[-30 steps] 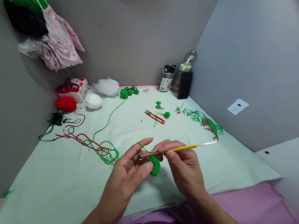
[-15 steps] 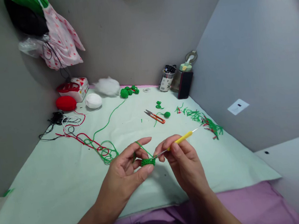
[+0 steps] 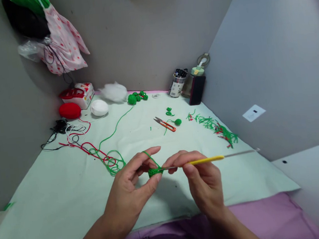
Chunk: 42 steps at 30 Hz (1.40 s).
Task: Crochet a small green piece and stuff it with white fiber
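My left hand [image 3: 133, 181] pinches a small green crochet piece [image 3: 154, 172] between thumb and fingers. Green yarn [image 3: 151, 157] runs over its raised index finger down to the piece. In my right hand [image 3: 201, 176] is a crochet hook with a yellow handle [image 3: 208, 160], held almost level. The hook's thin metal end meets the piece's upper right edge; whether its tip is inside a stitch I cannot make out. Loose loops of green yarn [image 3: 113, 166] lie left of my left hand, and a strand leads back to a green yarn ball [image 3: 132, 99].
Orange-handled thread snips [image 3: 165, 124] lie beyond my hands, near a small green ball [image 3: 178, 122]. Yarn scraps [image 3: 215, 126] are strewn at right. Red yarn [image 3: 69, 111], white yarn [image 3: 99, 108], stuffing [image 3: 114, 92], a pen cup [image 3: 177, 85] and a phone [image 3: 197, 90] stand along the back.
My right hand has turned the hook from a slant to nearly level, its rear end swinging down and right. The crochet piece has shifted and tilted slightly in my left hand.
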{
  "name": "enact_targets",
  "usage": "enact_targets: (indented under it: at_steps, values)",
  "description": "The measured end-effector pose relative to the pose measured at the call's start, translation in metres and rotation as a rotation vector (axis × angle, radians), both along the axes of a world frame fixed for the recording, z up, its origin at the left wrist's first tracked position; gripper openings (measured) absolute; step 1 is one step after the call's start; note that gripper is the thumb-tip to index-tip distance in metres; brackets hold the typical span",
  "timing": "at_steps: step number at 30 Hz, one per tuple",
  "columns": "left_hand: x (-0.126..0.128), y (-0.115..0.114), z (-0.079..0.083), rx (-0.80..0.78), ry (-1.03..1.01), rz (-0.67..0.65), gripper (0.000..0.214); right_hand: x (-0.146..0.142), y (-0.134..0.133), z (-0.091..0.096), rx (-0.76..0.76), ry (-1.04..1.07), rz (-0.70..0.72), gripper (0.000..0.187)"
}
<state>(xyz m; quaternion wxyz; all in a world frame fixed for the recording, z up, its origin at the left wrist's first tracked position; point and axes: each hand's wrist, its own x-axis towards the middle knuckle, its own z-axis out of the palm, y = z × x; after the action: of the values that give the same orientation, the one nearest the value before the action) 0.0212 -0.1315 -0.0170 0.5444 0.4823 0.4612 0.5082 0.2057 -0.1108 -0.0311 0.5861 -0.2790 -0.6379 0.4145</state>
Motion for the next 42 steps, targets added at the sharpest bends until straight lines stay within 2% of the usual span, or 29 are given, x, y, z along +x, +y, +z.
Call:
enact_targets:
  at_steps: [4,7,12,17,21,23,26,29,32,34,36,39,42]
  values:
    - [0.001,0.000,0.000,0.134,0.149,0.059,0.039,0.002,-0.003,0.003,0.196,-0.139,-0.016,0.023]
    - [0.001,0.002,0.000,0.214,0.247,0.083,0.039,0.003,-0.004,0.005,0.282,-0.217,-0.021,0.025]
    - [0.003,0.004,0.001,0.219,0.276,0.103,0.039,0.001,-0.005,0.004,0.414,-0.320,-0.080,0.023]
    - [0.001,0.001,0.000,0.244,0.282,0.128,0.040,0.004,-0.001,0.006,0.300,-0.240,-0.012,0.023]
    - [0.002,0.002,-0.003,0.266,0.311,0.143,0.043,0.003,-0.003,0.008,0.393,-0.400,-0.044,0.023]
    - [0.005,0.004,-0.004,0.244,0.264,0.167,0.040,0.001,-0.008,0.005,0.410,-0.504,-0.130,0.029]
    - [0.008,0.003,-0.001,0.187,0.175,0.175,0.024,-0.001,-0.013,-0.003,0.474,-0.557,-0.221,0.040]
    - [0.009,0.000,0.001,0.101,0.091,0.160,0.007,0.000,-0.013,-0.008,0.601,-0.543,-0.254,0.048]
    - [0.009,-0.003,-0.001,0.051,0.030,0.153,0.002,0.002,-0.010,-0.010,0.564,-0.467,-0.254,0.048]
    - [0.009,-0.004,-0.004,0.037,-0.020,0.170,0.015,0.001,-0.009,-0.010,0.571,-0.477,-0.257,0.048]
    - [0.010,-0.004,-0.005,-0.020,-0.114,0.150,0.036,0.000,-0.009,-0.011,0.625,-0.539,-0.290,0.052]
    - [0.007,-0.001,-0.004,-0.186,-0.343,-0.001,0.053,-0.002,-0.010,-0.012,0.675,-0.592,-0.287,0.058]
    - [0.001,0.002,-0.002,-0.308,-0.490,-0.112,0.056,-0.001,-0.009,-0.011,0.529,-0.434,-0.203,0.047]
